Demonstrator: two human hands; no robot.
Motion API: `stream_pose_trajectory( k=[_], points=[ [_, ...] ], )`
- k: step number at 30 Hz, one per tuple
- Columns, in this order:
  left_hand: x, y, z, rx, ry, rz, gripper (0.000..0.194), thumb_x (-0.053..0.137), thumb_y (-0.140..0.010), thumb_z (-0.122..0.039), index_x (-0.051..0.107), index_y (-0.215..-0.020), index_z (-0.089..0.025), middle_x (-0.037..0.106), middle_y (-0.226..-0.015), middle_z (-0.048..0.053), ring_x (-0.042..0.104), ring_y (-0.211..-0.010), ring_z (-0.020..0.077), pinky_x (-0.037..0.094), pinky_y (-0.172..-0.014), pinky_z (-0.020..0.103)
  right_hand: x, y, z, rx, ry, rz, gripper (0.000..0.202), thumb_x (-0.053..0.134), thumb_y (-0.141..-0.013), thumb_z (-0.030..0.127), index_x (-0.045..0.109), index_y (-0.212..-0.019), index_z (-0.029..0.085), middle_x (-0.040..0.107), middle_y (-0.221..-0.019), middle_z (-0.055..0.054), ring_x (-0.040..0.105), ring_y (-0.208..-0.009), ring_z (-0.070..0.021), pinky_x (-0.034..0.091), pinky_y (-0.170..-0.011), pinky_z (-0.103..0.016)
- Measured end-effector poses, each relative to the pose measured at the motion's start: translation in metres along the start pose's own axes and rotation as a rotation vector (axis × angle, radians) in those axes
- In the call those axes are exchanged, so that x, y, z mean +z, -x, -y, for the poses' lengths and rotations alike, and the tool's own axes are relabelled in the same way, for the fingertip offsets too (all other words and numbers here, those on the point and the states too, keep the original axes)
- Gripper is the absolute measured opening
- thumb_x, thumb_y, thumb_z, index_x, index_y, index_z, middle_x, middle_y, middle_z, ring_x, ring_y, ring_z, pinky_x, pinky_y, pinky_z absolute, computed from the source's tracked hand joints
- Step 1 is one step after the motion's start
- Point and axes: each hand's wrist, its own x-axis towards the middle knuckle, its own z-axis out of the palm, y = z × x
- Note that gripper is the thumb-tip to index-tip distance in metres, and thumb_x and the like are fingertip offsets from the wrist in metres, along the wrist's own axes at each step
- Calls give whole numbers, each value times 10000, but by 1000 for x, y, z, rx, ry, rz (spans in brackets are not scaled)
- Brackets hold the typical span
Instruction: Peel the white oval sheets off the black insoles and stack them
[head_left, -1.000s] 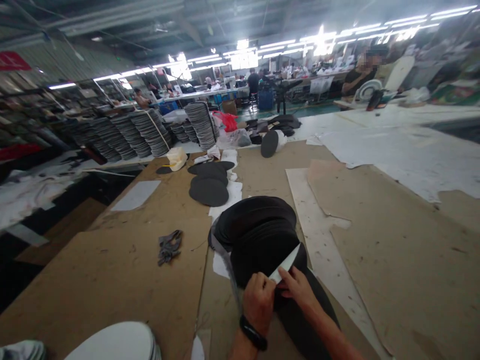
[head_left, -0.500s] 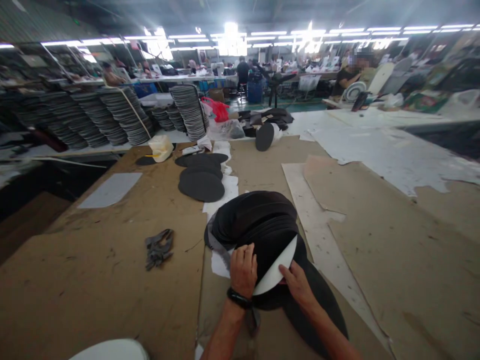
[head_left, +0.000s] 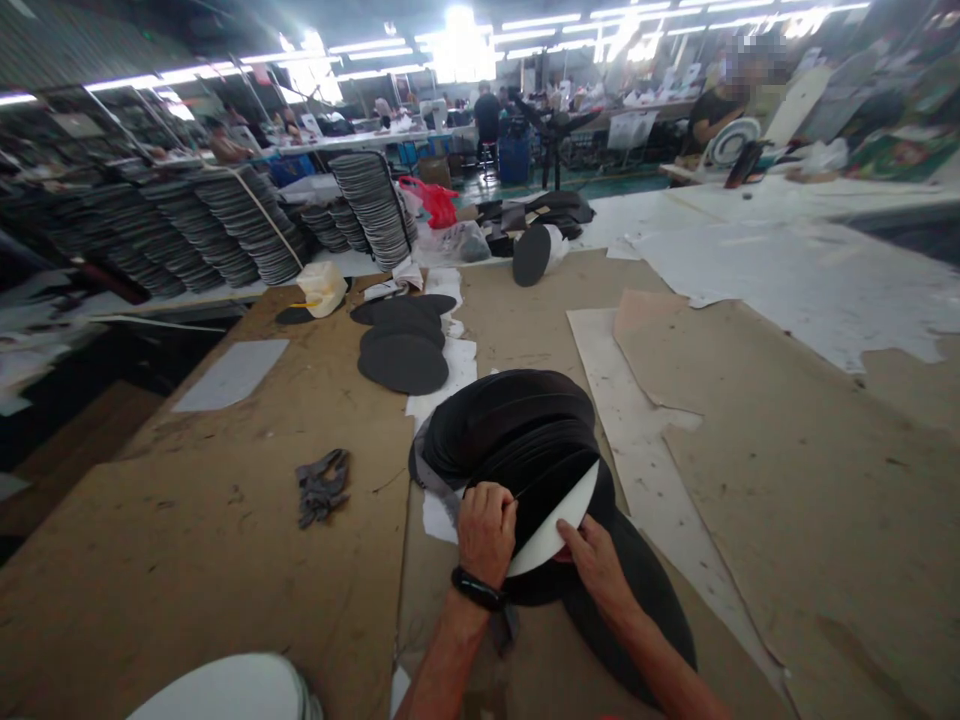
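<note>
A curved stack of thin black discs (head_left: 517, 410) leans over on the brown table covering. At its near end, my right hand (head_left: 592, 560) pinches a white-faced disc (head_left: 559, 525) between thumb and fingers, its pale side turned up along one edge. My left hand (head_left: 487, 530), with a black band (head_left: 478, 590) at the wrist, rests against the stack at the disc's left; its fingers are curled together, and what they grip is too small to make out. More black discs (head_left: 645, 600) lie fanned out under and beyond my right forearm.
Dark oval pieces (head_left: 405, 362) lie beyond the stack, with a grey cloth scrap (head_left: 322, 487) to the left. White discs (head_left: 225, 690) sit at the near left edge. Tall stacks (head_left: 371, 210) and a red bag (head_left: 431, 200) stand farther back. A person (head_left: 712, 120) sits at the back right.
The view has tilted and shifted slightly, showing more of the white discs at the near left. Both hands stay at nearly the same places on the stack and the white-faced disc.
</note>
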Motion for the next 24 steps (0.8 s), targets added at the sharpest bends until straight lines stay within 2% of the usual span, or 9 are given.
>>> stream_pose_trajectory(
  k=[4,11,15,19,22,24],
  points=[
    [-1,13,-3,18,74,43,109,508,-836,-113,512,-758,-189,573,-731,12,544,-698,173,433,-633,284,-4,6,9,34,-13,4,459,634,-667,577,584,-798,140,617,-656,-28,603,-610,-207,534,-560,-327],
    [-12,33,-17,111,213,78,117,464,-866,-119,553,-863,-194,622,-795,14,590,-755,154,467,-675,260,-7,25,24,49,-35,35,447,638,-673,573,582,-789,145,626,-657,-31,603,-614,-209,533,-576,-338],
    [-16,43,-27,154,260,79,124,449,-881,-135,559,-866,-191,636,-807,25,589,-759,165,472,-684,277,-9,35,27,40,-32,29,406,649,-677,555,562,-730,162,604,-611,-13,590,-586,-203,528,-571,-339],
    [-18,51,-35,194,280,91,137,444,-880,-140,572,-889,-187,656,-819,34,587,-742,179,478,-672,294,-13,44,28,40,-54,24,384,643,-699,534,586,-780,162,639,-665,-21,614,-632,-218,529,-615,-347],
    [-22,57,-41,189,326,137,160,450,-859,-113,584,-908,-185,668,-835,33,601,-755,177,487,-678,290,-16,50,29,41,-88,37,378,635,-714,522,596,-816,160,659,-704,-29,622,-649,-222,526,-629,-347],
    [-27,58,-44,133,381,191,164,479,-835,-111,601,-909,-192,676,-837,23,614,-758,170,492,-677,279,-18,55,29,49,-103,42,369,634,-715,518,588,-811,164,656,-695,-26,618,-636,-220,521,-623,-346]
  ],
)
